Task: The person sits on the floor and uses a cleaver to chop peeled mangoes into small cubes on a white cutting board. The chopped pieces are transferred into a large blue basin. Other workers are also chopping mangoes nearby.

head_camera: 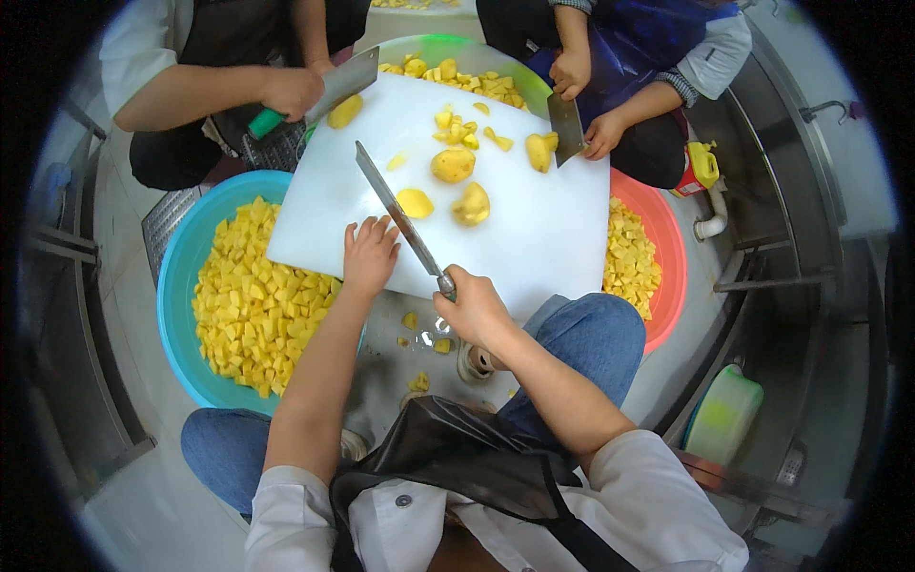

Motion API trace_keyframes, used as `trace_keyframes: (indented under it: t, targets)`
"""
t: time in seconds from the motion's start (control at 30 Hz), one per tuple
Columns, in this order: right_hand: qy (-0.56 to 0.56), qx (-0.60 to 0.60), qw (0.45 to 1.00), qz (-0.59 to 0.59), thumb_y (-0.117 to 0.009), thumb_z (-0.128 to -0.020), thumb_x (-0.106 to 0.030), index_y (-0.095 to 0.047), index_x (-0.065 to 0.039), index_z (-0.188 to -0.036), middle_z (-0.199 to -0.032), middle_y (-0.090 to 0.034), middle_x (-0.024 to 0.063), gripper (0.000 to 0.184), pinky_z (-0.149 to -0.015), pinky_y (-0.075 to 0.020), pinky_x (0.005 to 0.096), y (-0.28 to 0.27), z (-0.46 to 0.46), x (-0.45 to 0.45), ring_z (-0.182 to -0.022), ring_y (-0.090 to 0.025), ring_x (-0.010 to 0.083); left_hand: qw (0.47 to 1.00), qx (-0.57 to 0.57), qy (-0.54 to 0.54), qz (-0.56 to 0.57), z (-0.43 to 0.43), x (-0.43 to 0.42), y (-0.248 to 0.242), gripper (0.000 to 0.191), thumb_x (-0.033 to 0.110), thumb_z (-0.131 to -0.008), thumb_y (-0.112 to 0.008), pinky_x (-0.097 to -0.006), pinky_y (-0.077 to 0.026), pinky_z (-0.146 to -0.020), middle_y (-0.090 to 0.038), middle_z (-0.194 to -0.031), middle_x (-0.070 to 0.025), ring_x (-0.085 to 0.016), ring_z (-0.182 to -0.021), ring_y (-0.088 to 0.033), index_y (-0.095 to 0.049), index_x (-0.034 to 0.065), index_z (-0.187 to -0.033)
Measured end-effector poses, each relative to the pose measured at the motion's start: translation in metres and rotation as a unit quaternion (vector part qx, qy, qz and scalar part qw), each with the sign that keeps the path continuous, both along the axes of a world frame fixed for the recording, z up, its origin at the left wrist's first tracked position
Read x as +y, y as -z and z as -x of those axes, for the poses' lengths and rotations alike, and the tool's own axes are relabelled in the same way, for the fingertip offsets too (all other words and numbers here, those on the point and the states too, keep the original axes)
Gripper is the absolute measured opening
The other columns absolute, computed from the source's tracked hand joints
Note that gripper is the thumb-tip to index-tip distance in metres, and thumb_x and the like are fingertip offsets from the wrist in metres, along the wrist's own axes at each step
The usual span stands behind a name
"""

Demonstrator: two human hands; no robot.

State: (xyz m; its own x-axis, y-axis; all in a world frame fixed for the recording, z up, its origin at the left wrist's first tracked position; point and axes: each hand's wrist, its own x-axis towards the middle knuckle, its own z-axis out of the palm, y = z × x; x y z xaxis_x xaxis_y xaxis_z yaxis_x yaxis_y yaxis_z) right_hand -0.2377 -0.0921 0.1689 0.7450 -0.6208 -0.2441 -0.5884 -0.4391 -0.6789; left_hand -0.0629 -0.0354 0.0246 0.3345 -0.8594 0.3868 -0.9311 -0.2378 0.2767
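My right hand grips the handle of a long kitchen knife, its blade slanting up and left over a white cutting board. At the board's near left edge, my left hand rests with fingers spread and holds nothing. Just beyond the blade lies a cut potato half, flat face up. A peeled potato and a knobbly potato piece sit to its right. Smaller potato chunks are scattered farther back on the board.
Two people opposite hold cleavers at the board's far corners. Potato cubes fill a blue basin at left, a red basin at right and a pale basin behind. Potato scraps litter the floor.
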Motion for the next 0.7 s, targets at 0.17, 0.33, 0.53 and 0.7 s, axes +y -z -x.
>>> trace_keyframes:
  t: [0.17, 0.33, 0.53, 0.7]
  targets:
    - [0.035, 0.075, 0.995, 0.061, -0.055, -0.076, -0.016, -0.052, 0.002, -0.087, -0.067, -0.059, 0.0213, 0.021, -0.062, -0.0484, 0.0432, 0.014, 0.006, -0.022, -0.064, -0.059, 0.0379, 0.999, -0.013, -0.037, -0.018, -0.047, 0.035, 0.024, 0.025, 0.018, -0.077, -0.06, -0.0437, -0.035, -0.088, -0.052, -0.113, -0.0076, -0.027, -0.107, -0.045, -0.055, 0.0072, -0.099]
    - [0.059, 0.16, 0.984, 0.042, -0.055, -0.076, -0.017, -0.055, 0.0, -0.092, -0.078, -0.062, 0.0205, 0.023, -0.071, -0.0477, 0.0438, 0.025, 0.009, -0.039, -0.076, -0.06, 0.0363, 0.941, -0.059, -0.315, -0.112, -0.079, 0.113, 0.02, 0.025, 0.018, -0.081, -0.057, -0.0422, -0.036, -0.085, -0.052, -0.112, -0.0093, -0.029, -0.105, -0.045, -0.054, 0.0074, -0.103]
    - [0.006, 0.141, 0.99, 0.022, -0.055, -0.075, -0.017, -0.055, 0.0, -0.093, -0.081, -0.061, 0.0221, 0.025, -0.073, -0.0472, 0.0435, 0.028, 0.002, -0.023, -0.08, -0.059, 0.0374, 0.953, 0.216, -0.168, 0.126, -0.058, 0.059, 0.002, 0.021, 0.009, -0.081, -0.057, -0.0409, -0.041, -0.083, -0.05, -0.111, -0.0145, -0.032, -0.096, -0.05, -0.055, 0.0016, -0.1]
    - [-0.056, 0.148, 0.987, -0.024, -0.058, -0.074, -0.018, -0.055, 0.001, -0.093, -0.082, -0.06, 0.0242, 0.027, -0.073, -0.0467, 0.0432, 0.022, 0.002, -0.006, -0.081, -0.058, 0.0386, 0.904, 0.348, -0.164, 0.185, -0.02, 0.012, 0.007, 0.03, 0.004, -0.077, -0.057, -0.0335, -0.048, -0.074, -0.052, -0.105, -0.0175, -0.031, -0.097, -0.052, -0.054, 0.0001, -0.107]
